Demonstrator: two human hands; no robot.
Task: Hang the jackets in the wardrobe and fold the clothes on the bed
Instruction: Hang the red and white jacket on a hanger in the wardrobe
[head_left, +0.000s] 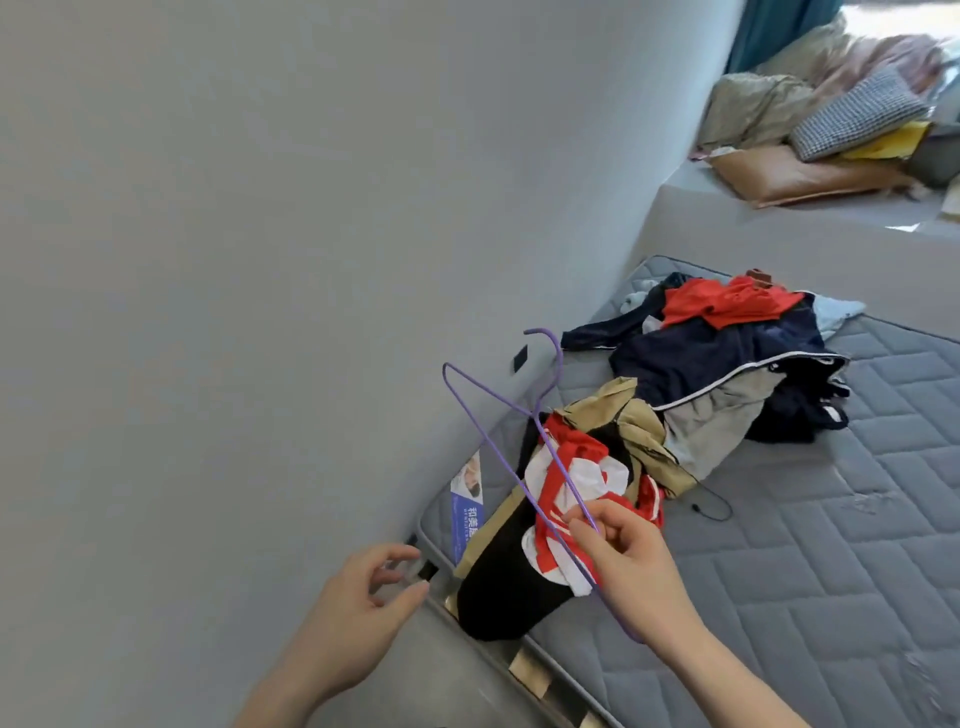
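Now the grey mattress (831, 571) takes most of the view, lying against the wall (260, 234). On it the clothes are in two heaps: a navy jacket (727, 364) with a red garment (727, 304) on top, further away, and a nearer heap of black, tan and red-white clothes (566, 493). None looks folded yet. The right hand (623, 551) pinches the lower wire of a purple hanger (519, 452), probably to prepare it for one jacket. The left hand (363, 597) is relaxed and holds nothing, perhaps free to pick up a garment. No wardrobe is visible.
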